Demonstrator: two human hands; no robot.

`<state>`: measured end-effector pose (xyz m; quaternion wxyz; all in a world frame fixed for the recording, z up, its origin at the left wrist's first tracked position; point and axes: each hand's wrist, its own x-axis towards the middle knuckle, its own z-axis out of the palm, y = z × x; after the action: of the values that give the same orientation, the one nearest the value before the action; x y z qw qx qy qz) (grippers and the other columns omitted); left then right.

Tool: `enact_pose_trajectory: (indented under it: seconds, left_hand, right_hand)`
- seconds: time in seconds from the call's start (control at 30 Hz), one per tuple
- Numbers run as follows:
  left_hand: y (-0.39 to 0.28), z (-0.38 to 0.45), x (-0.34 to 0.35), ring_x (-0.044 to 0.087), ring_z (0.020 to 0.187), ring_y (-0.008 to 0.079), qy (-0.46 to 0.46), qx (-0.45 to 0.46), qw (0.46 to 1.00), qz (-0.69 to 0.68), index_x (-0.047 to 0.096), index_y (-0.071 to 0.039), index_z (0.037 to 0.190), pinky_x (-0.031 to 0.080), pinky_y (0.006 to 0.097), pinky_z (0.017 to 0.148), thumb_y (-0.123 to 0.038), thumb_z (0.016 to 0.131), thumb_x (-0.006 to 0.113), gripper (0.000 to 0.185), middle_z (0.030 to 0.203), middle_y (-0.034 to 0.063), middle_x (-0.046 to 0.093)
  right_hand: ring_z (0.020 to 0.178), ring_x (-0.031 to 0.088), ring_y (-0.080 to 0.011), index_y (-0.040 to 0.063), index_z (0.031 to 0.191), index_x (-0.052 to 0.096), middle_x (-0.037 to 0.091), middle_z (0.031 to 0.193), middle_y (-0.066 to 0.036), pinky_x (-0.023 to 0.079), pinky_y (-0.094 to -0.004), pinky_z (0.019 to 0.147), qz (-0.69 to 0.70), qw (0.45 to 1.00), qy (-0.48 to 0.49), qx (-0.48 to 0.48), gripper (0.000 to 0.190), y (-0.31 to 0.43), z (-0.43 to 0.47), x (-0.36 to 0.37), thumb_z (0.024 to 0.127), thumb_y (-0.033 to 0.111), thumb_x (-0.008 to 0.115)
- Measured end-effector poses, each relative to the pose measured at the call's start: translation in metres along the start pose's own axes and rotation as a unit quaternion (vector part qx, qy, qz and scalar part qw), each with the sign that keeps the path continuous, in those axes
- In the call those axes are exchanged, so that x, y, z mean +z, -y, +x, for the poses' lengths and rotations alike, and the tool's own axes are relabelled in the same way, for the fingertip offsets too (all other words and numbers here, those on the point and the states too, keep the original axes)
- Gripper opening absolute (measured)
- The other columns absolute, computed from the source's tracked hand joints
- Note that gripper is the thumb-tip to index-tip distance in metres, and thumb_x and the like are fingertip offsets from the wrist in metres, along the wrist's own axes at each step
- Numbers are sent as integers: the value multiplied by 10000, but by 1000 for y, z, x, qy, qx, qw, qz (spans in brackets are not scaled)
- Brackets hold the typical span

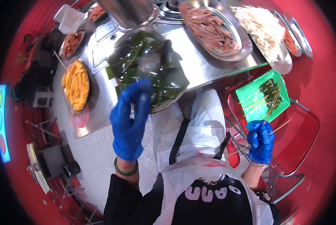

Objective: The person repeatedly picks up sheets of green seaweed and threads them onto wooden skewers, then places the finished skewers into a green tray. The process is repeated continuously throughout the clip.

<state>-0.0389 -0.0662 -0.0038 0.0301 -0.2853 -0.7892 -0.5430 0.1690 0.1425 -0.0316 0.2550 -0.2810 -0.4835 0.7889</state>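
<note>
My left hand (131, 115), in a blue glove, is raised at the near edge of a large platter of wet dark green leafy pieces, likely kelp (145, 64). Its thumb and fingertips come close together, but blur hides whether anything is between them. My right hand (260, 142), also blue-gloved, is closed around thin wooden skewers (280, 126) that stick out on both sides. Just beyond it, a bright green tray (250, 90) holds skewers threaded with dark green pieces (270, 90).
On the steel table (100, 112) stand an oval dish of orange-yellow strips (76, 84), a metal platter of pinkish strips (210, 31) and a tall metal pot (128, 11). Pale thin strands (260, 31) fill another dish. Red chairs (300, 143) stand below the green tray.
</note>
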Motion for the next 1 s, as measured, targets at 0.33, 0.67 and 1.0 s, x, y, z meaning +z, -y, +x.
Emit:
enact_pose_trajectory:
  seconds: [0.33,0.67,1.0]
  left_hand:
    - [82,102,-23,539,791,309,133,133,893,408,560,-63,935,434,345,686,-207,716,572,262,857,137,576]
    - [66,111,-40,592,739,192,43,-98,979,-171,530,0,972,478,295,660,-106,819,476,194,845,128,599]
    - [17,68,-21,594,792,239,-37,-149,844,-514,468,-4,1064,495,326,703,-162,864,424,259,885,168,585]
  right_hand:
    - [434,408,-58,16,898,478,577,788,-124,316,-167,390,-11,992,95,78,99,-14,8,38,819,74,459]
    - [450,450,-63,-1,893,499,580,791,-94,347,-170,403,-99,971,163,142,124,-21,11,71,840,102,455]
    - [489,462,-65,-1,912,506,573,811,-57,381,-182,441,-170,941,234,176,156,-37,21,87,849,137,469]
